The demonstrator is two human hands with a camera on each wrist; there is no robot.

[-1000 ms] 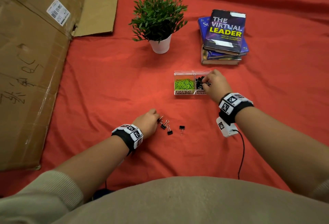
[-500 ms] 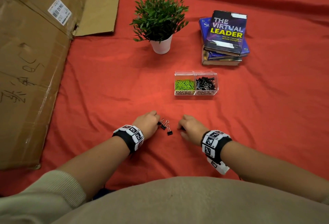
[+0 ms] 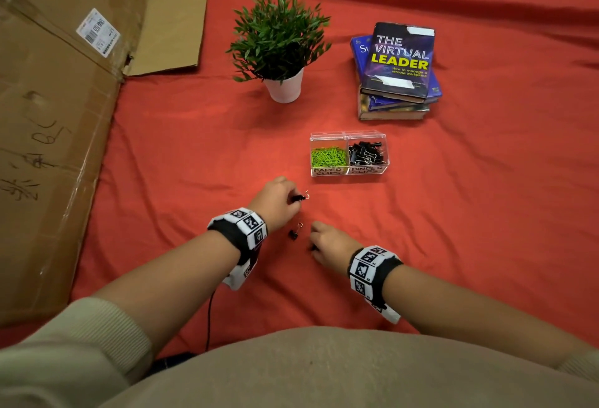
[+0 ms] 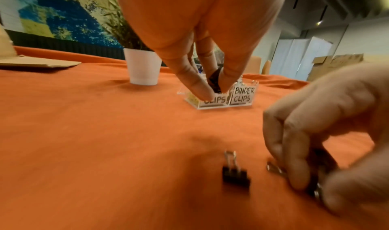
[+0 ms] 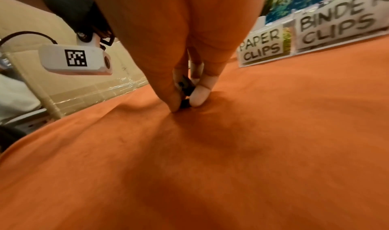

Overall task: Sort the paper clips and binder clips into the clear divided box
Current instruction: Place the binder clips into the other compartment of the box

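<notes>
The clear divided box [image 3: 347, 134] stands on the red cloth, with green paper clips [image 3: 328, 156] in its left cell and black binder clips [image 3: 366, 151] in its right cell. My left hand [image 3: 291, 198] is raised a little off the cloth below the box and pinches a black binder clip [image 3: 300, 197]; the left wrist view shows that binder clip [image 4: 214, 81] between thumb and fingers. My right hand [image 3: 312, 245] is down on the cloth, pinching another binder clip [image 5: 185, 92]. One loose binder clip [image 3: 294, 233] lies between the hands.
A potted plant [image 3: 280, 44] and a stack of books [image 3: 397, 70] stand behind the box. A large flattened cardboard box [image 3: 55, 122] covers the left side. A black cable [image 3: 210, 317] runs under my left forearm.
My right hand came back from the box to the cloth and took hold of a clip. My left hand picked up a clip and rose toward the box.
</notes>
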